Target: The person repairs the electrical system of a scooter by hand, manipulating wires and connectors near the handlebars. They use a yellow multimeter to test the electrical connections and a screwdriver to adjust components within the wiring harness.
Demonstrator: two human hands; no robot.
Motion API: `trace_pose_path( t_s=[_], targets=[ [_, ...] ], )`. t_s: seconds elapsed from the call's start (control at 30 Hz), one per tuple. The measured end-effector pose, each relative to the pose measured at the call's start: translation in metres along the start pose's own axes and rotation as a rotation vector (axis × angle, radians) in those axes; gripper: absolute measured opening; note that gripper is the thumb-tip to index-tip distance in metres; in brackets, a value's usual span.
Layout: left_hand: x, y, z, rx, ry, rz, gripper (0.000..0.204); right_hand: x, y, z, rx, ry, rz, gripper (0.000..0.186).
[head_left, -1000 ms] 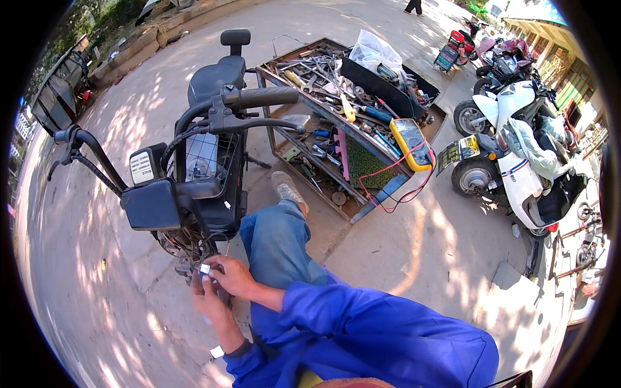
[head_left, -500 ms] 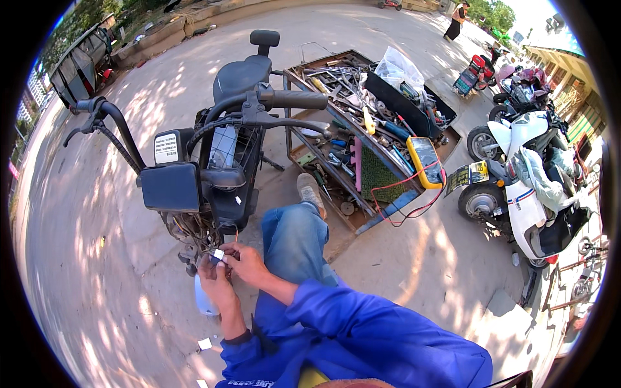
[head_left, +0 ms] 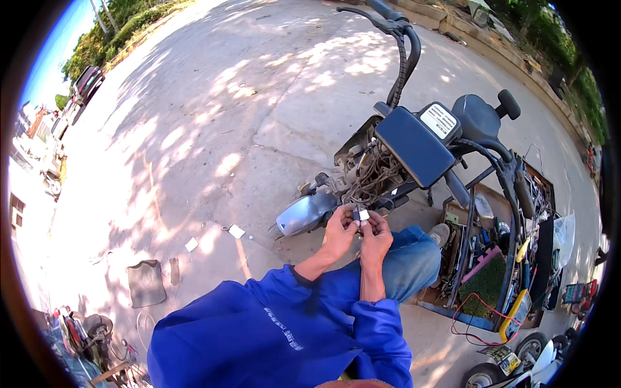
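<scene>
My left hand [head_left: 340,231] and my right hand [head_left: 375,239] are close together, fingertips pinching a small black-and-white block [head_left: 360,215] between them. Its exact kind is too small to make out. Just beyond my fingers, a tangle of wires [head_left: 378,174] hangs out of the opened front of an electric scooter. The scooter's silver-blue front mudguard [head_left: 303,215] lies left of my hands. Above the wires sits a dark flat panel [head_left: 414,146] below the handlebar. My fingers partly cover the block.
To the right stands a metal tool cart [head_left: 469,317] full of hand tools. A yellow multimeter [head_left: 515,315] with red and black leads rests on its edge. White scraps [head_left: 237,231] and a dark mat [head_left: 147,283] lie on the ground to the left. Parked scooters [head_left: 537,362] stand at lower right.
My view has swung to the left, so the scooter and tool cart now appear farther right and turned. Both hands still hold the small block near the wires.
</scene>
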State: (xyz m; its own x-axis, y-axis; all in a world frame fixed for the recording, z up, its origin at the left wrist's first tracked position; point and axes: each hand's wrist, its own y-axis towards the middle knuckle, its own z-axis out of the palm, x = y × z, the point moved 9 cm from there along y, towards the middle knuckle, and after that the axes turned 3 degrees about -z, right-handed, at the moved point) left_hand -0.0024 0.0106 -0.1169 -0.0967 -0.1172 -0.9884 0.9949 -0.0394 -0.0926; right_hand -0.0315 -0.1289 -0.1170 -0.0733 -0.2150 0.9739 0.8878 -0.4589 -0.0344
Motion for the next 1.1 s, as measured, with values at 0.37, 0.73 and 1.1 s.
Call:
trace_pose_path(
  t_s=[0.37, 0.73, 1.1],
  targets=[
    [-0.005, -0.004, 0.000, -0.001, 0.014, 0.016, 0.045, 0.007, -0.002, 0.005, 0.012, 0.072, 0.025, 0.031],
    [-0.013, -0.009, -0.007, -0.028, -0.034, 0.001, 0.047, 0.005, -0.005, 0.003, 0.016, 0.028, 0.059, 0.028],
    [-0.021, -0.013, -0.011, -0.041, -0.024, -0.035, 0.048, 0.000, -0.003, 0.005, 0.040, -0.048, 0.049, 0.029]
  ],
)
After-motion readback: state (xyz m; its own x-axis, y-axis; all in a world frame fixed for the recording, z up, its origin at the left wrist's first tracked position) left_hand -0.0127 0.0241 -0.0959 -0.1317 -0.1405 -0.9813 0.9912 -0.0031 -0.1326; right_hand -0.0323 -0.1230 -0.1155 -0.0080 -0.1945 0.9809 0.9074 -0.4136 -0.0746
